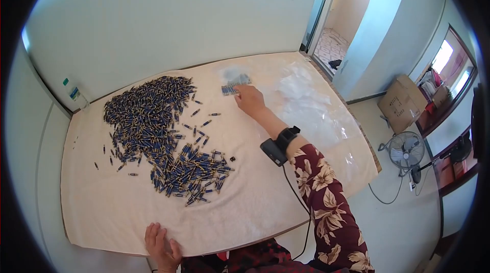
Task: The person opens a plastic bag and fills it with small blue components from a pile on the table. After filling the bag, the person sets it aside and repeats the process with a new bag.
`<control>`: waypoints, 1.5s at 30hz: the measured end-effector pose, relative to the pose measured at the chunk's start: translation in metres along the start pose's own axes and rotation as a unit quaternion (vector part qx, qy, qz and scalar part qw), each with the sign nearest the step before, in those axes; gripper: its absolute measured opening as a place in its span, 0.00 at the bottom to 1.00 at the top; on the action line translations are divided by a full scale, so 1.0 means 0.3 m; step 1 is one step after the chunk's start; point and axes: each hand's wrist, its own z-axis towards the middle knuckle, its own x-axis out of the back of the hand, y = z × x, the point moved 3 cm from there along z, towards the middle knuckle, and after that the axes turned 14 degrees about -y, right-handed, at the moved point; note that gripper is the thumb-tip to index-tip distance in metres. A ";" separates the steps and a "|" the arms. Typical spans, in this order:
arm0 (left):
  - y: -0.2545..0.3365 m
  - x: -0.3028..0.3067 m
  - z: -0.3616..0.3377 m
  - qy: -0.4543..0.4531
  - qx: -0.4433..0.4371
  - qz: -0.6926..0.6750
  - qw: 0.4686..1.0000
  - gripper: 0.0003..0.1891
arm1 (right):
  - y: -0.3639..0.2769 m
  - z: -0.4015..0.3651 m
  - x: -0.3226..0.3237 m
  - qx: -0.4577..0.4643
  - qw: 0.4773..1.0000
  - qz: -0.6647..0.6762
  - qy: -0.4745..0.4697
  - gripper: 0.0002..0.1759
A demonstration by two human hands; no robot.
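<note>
Left hand (162, 247) lies flat; right hand (250, 100) fingertips touch blue bundle (234, 87).

Single view, head-mounted, above the near edge of the cloth-covered table (102, 211), facing forward and steeply down. Fisheye lens; dark circular border at the corners. Range close: the left hand (161, 245) sits at the bottom edge. Doorway (347, 17) and floor fan (407, 151) fall at right.

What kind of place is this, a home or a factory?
Probably a room in a home, used for small handwork: a cloth-covered table bears a heap of small blue parts, and a floor fan and a cardboard box stand on the floor beside it.
</note>
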 end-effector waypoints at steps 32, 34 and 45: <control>0.000 0.018 0.006 0.019 0.004 -0.013 1.000 0.14 | 0.081 -0.171 0.174 -0.149 0.976 -0.161 -0.006 0.14; 0.003 0.022 0.000 0.022 0.001 -0.013 1.000 0.14 | 0.050 -0.196 0.211 -0.137 0.977 -0.160 0.023 0.13; 0.000 0.039 -0.013 0.066 -0.038 -0.025 0.997 0.14 | -0.280 -0.538 0.360 -0.112 0.849 0.516 0.015 0.15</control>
